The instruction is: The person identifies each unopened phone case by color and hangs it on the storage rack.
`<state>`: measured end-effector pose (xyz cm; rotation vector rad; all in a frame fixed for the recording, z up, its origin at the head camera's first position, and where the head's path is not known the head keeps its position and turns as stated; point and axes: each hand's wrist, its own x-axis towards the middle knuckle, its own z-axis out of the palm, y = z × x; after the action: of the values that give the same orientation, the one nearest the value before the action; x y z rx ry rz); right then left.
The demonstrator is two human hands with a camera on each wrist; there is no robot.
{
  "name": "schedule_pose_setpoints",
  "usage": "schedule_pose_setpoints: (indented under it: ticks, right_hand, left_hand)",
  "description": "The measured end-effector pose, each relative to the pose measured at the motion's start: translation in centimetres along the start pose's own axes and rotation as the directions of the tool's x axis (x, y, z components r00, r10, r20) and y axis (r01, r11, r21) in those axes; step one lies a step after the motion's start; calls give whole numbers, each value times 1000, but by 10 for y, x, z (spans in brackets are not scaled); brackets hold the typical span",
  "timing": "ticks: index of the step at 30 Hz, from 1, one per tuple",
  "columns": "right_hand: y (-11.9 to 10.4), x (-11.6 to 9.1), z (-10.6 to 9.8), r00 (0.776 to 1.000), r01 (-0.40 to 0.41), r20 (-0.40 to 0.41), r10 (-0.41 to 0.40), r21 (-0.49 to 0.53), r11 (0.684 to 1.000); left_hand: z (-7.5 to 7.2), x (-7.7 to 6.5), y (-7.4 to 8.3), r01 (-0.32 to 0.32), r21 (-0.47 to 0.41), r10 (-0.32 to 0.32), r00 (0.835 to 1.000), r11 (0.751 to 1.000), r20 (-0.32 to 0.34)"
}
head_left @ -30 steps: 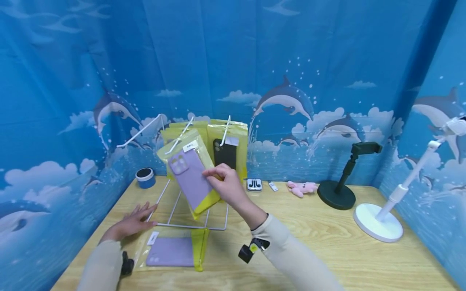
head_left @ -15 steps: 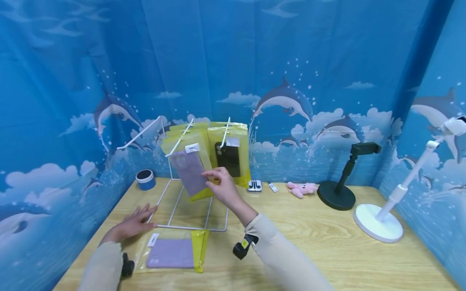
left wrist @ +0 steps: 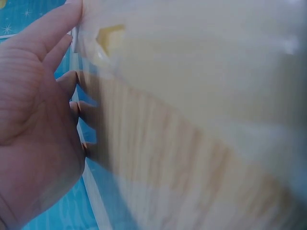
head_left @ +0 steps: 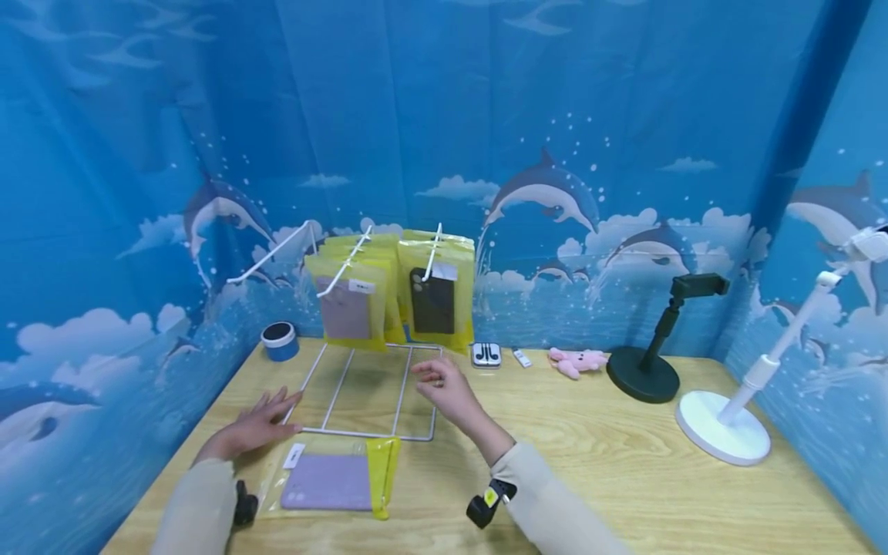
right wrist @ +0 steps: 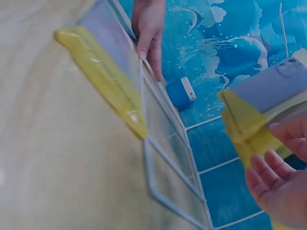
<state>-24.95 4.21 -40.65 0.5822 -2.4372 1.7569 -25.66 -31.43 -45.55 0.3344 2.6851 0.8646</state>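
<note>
A white wire rack (head_left: 361,434) with prongs stands on the table. From its middle prong hang several yellow-edged bags, the front one a bagged purple phone case (head_left: 344,312). Bags with a black phone case (head_left: 432,301) in front hang from the right prong. My right hand (head_left: 449,391) is held above the rack's base, fingers loosely bent, nothing in them; the right wrist view shows the hand (right wrist: 283,177) below the hanging bags. My left hand (head_left: 257,424) rests with extended fingers on the rack's left front corner. Another bagged purple phone case (head_left: 327,482) lies flat in front of the rack.
A blue round speaker-like object (head_left: 280,341) sits behind the rack's left side. Along the back are boxed earphones (head_left: 486,354), a small white stick (head_left: 522,358) and a pink plush toy (head_left: 577,361). A black phone stand (head_left: 644,374) and a white stand (head_left: 723,428) occupy the right.
My right hand has let go of the hanging purple phone case bag and moved down and right. That bag has swung back to hang nearly straight on the middle prong. My left hand stays put.
</note>
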Motion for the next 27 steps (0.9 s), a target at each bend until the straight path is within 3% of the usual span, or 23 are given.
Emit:
schedule_pose_setpoints:
  ticks: [4,9,13,15,17,21,27]
  right_hand:
    - [6,-16,4,998,-33,54,33,11,999]
    - [25,-27,24,987,-3,162,7,-22,1000]
    - [24,-35,41,955,26,296,-11,-47,999]
    - [22,-37,50,932,73,362,-30,-107,992]
    - [19,-37,58,905,151,422,-56,-196,969]
    - [12,-33,74,854,310,511,-95,-355,882]
    - [7,-26,92,814,334,582,7,-478,812]
  left_hand:
    - [0,1,-1,1,4,-1,1000,1000,4]
    - [0,0,-1,9,4,-9,1000,1000,6]
    - [0,0,0,21,3,-21,1000,1000,9]
    - [0,1,1,26,3,-26,1000,1000,10]
    - [0,1,1,27,2,-28,1000,1000,10]
    - [0,2,0,31,5,-31,999,1000,9]
    - [0,0,0,6,15,-6,1000,1000,2]
